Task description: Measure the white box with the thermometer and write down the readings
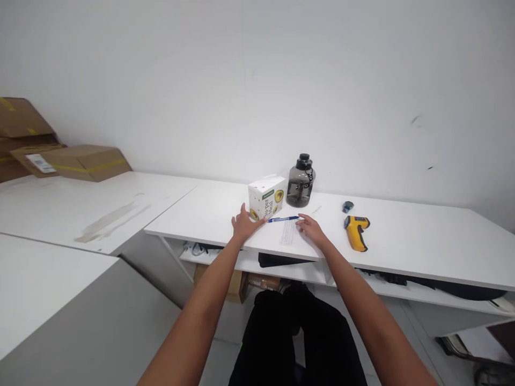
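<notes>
A white "Super Meal" box [266, 197] with avocado pictures stands upright on the white desk. My left hand [245, 225] is at the box's lower front left, fingers spread, its thumb reaching along the front to one end of a blue pen [282, 219]. The pen lies crosswise in front of the box. At the pen's other end are the fingertips of my right hand [311, 229], fingers apart and near the desktop; whether they touch the pen is hard to make out. Beneath the pen, a paper slip [288, 234] with faint print lies partly beside my right hand.
Behind the box stands a dark translucent water jug [300, 182]. A yellow infrared thermometer [356, 234] and a small dark object [347, 206] lie to the right. Cardboard boxes [86, 162] are stacked at far left. Under the desktop, a shelf [241, 262] holds dark items.
</notes>
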